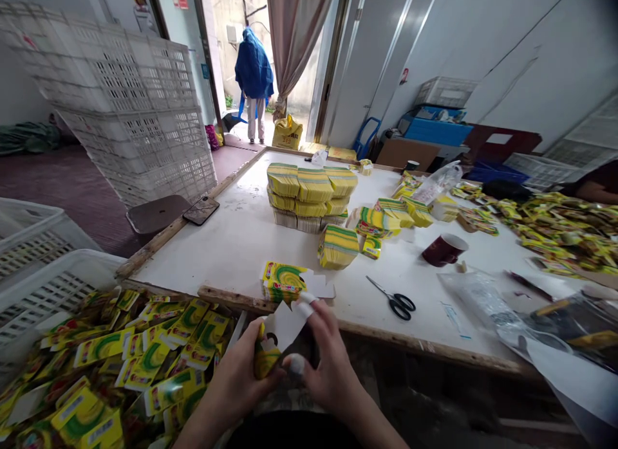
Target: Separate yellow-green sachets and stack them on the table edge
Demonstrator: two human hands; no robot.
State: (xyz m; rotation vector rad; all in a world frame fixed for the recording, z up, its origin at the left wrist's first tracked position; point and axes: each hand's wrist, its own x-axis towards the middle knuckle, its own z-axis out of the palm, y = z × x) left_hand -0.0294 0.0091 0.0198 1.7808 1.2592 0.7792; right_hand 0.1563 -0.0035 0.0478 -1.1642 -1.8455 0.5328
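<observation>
Low in front of the table edge, my left hand (241, 372) is closed round a small yellow-and-green carton (266, 360) whose white inner flap stands up. My right hand (331, 362) grips the flap's right side; white covers sit on its thumb and index fingertips. What lies inside the carton is hidden. Just beyond my hands, a small stack of flat yellow cartons (284, 278) lies at the table edge, white flaps pointing right. Behind it stands a bundle of cartons (338, 246) and a tiered block of several more bundles (311, 192).
A white crate (62, 278) full of loose cartons (159, 352) stands at left. On the white table (217, 249) are scissors (393, 299), a mug (444, 249), a phone (201, 211) and a plastic bag (483, 301). A person in a blue cape (254, 66) stands at the doorway.
</observation>
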